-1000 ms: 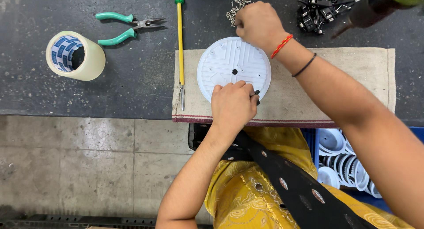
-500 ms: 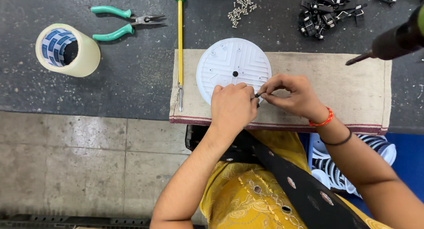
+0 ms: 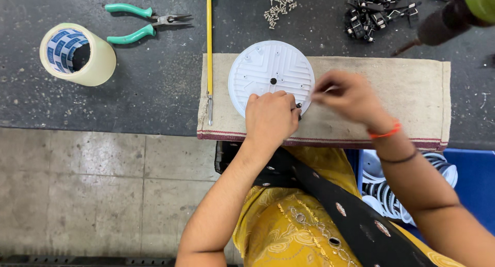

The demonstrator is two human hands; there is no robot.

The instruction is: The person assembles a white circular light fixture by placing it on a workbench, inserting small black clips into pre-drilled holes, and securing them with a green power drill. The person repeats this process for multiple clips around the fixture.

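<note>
The surface (image 3: pixel 154 92) is dark and speckled. A beige cloth (image 3: pixel 392 102) lies along its near edge, and the white ribbed disc (image 3: pixel 271 73) rests on the cloth's left part, flat, with a dark centre hole.

Change since half a second ago: the right hand (image 3: pixel 350 97) has lifted off the disc's near-right rim, where it met the left hand, and now sits just to the right of the disc over the cloth. It is motion-blurred. Its fingers appear pinched together, with something pale at the tips; what it holds, if anything, cannot be told. One second ago this hand was up at the pile of screws (image 3: pixel 278 8), so the sequence reads as fetch, bring to the rim, withdraw.

The left hand (image 3: pixel 270 117) has not moved. It covers the disc's near rim, closed over a small dark part (image 3: pixel 297 106) that shows at its fingertips on the right side. The part is too small to identify. The hands are now apart, with a short gap between them.

Judgement: a small fastener or clip has probably just been brought to the rim point, and the left hand is keeping it in position there.

Other items, unchanged in place:
- tape roll (image 3: pixel 77 53), far left
- drill (image 3: pixel 454 17), top right, tip pointing toward the cloth
- black clips (image 3: pixel 376 14), beside the drill
- yellow screwdriver (image 3: pixel 209 45), along the cloth's left edge
- green pliers (image 3: pixel 139 22), upper left
</note>
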